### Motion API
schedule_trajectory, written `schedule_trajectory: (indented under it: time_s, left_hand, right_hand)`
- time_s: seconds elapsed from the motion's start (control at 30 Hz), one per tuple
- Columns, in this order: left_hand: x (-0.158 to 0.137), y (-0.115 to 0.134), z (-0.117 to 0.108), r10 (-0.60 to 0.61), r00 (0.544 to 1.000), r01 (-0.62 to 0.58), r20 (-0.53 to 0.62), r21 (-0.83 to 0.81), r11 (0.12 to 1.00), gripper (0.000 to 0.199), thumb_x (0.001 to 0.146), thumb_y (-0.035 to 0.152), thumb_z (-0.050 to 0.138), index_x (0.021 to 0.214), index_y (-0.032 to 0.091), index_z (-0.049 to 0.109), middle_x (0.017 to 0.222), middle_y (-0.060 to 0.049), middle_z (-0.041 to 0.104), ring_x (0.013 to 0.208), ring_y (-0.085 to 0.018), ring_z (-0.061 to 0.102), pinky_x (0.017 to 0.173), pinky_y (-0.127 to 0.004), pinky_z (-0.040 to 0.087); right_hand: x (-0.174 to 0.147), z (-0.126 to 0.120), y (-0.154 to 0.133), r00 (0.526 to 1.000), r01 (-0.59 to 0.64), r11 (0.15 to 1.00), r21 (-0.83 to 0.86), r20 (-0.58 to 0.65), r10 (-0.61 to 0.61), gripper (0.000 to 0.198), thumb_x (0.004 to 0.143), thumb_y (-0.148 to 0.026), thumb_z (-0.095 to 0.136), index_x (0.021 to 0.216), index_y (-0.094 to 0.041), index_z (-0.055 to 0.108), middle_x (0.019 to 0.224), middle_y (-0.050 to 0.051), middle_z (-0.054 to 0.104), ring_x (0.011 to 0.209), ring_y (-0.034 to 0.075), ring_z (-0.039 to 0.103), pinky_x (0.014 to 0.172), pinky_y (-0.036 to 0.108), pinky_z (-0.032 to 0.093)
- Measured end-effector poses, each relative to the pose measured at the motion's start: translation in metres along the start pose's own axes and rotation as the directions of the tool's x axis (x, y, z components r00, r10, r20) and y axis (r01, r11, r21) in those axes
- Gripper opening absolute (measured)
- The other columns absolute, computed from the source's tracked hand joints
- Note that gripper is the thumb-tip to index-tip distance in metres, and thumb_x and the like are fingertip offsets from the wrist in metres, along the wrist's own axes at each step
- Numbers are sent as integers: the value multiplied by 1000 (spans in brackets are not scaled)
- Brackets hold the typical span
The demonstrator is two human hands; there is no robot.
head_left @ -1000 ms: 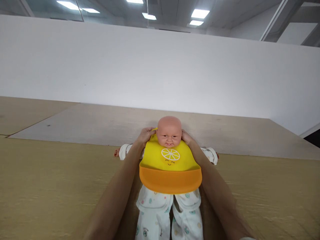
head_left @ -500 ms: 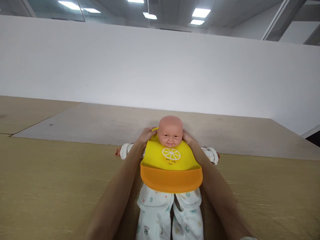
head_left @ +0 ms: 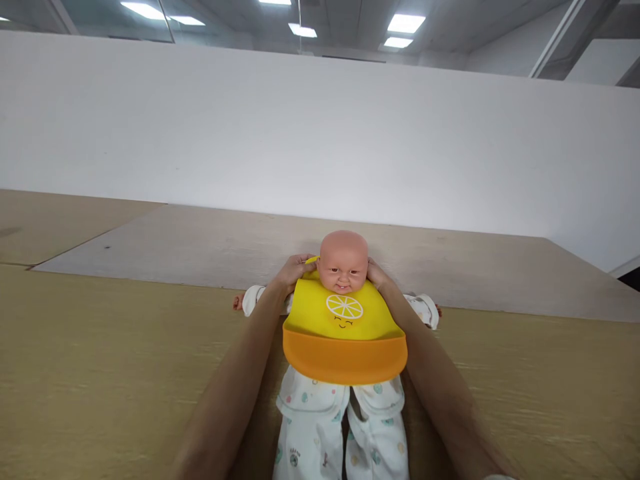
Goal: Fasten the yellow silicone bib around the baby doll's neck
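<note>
A baby doll (head_left: 343, 250) in white printed clothes lies on its back with both arms spread. Over its chest lies a yellow bib (head_left: 310, 308) with a citrus-slice print and an orange catch pocket (head_left: 345, 359). My left hand (head_left: 296, 272) is beside the doll's neck, its fingers closed on the bib's yellow neck strap. On the other side, my right hand (head_left: 379, 274) reaches in behind the neck. Its fingertips are hidden by the doll's head, and what they grip there does not show.
The doll lies on a wood-toned surface (head_left: 125, 373) with a paler panel (head_left: 240, 240) behind its head. A white wall (head_left: 320, 133) rises at the back, with glass panes above it. A dark gap (head_left: 631, 279) shows at the far right.
The whole view has shifted slightly. Both hands stay at the doll's neck, and the bib and doll lie as before.
</note>
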State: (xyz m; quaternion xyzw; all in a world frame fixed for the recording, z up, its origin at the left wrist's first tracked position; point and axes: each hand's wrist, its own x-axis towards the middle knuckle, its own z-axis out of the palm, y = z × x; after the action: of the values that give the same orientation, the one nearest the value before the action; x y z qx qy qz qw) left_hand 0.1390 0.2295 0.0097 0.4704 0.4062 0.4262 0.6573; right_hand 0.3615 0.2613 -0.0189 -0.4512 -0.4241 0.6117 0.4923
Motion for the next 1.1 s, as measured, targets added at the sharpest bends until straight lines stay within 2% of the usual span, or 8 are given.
schedule_trajectory:
  time_s: [0.17,0.23,0.33,0.47,0.57,0.63,0.83,1.1]
  left_hand:
    - [-2,2,-1,-22,999,22,29,-12,1000,35,51,29,82,79,14,69,65,-6,70,52,-18,61,53,-29,48]
    - [-2,2,-1,-18,999,19,37,-25,1000,35,50,29,82,79,14,70,64,-6,70,50,-17,60,53,-29,48]
    - [-2,3,-2,-23,999,25,48,-37,999,37,50,30,83,80,13,70,65,-6,70,50,-18,60,53,-30,49]
    - [0,1,-5,-25,997,29,80,-47,998,37,53,32,83,82,12,71,69,-8,71,53,-18,61,54,-30,49]
    - [2,-2,-7,-4,994,15,110,-99,995,37,55,32,82,84,13,71,73,-7,71,56,-18,63,58,-30,50]
    - [3,-4,-8,7,995,7,97,-139,990,36,54,31,83,82,13,70,74,-6,71,58,-18,63,59,-30,50]
    - [1,-4,-4,16,1000,-19,-18,-183,983,37,48,29,87,77,13,69,68,-4,70,55,-16,61,56,-28,47]
    - [2,-5,1,62,997,-70,-40,-250,966,42,51,26,87,86,11,70,80,-7,74,63,-18,65,62,-29,51]
  right_hand:
    - [-7,-2,4,989,-83,995,59,127,75,26,61,-38,63,76,-17,67,90,6,73,92,25,63,86,38,50]
    - [-8,-2,5,989,-93,995,44,119,87,25,61,-39,62,73,-17,66,86,6,72,90,25,63,84,37,51]
    - [-10,-2,4,999,-34,999,-9,41,34,24,60,-40,63,70,-18,65,83,5,72,89,24,62,83,35,50]
    - [-13,0,1,998,-1,998,-65,61,5,26,59,-40,63,71,-17,65,84,6,72,90,24,61,81,36,50]
    - [-15,0,-2,995,96,984,-147,45,-90,24,58,-36,64,72,-17,65,84,6,72,89,23,59,81,35,49]
    - [-15,1,-4,991,135,974,-179,36,-131,22,57,-34,64,72,-17,65,85,5,72,88,22,58,81,34,49]
    - [-14,-2,-3,991,120,980,-158,73,-109,22,58,-36,62,70,-17,64,86,7,70,84,22,57,77,34,49]
    - [-12,-4,0,991,122,970,-208,72,-109,26,60,-37,62,76,-17,64,91,9,70,85,22,58,78,36,50]
